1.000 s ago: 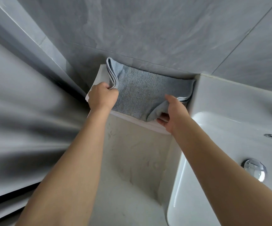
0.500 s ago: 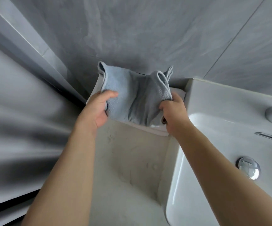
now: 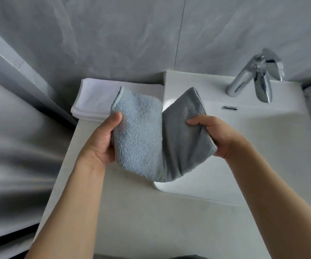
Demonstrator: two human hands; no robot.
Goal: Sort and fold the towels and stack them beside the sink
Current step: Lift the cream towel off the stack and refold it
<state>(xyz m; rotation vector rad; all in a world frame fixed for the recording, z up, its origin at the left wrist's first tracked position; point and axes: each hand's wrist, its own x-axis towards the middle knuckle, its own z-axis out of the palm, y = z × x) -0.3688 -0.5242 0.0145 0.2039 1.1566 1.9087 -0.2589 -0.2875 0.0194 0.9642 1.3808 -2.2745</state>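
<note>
Over the sink, both hands grip a blue towel

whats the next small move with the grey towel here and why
Probably bring the two hands together to close the fold. The left hand and right hand each grip one side of the grey towel, which sags in a V above the sink edge, its halves not yet meeting. Once closed, it could go on the folded white towel beside the sink.
</note>
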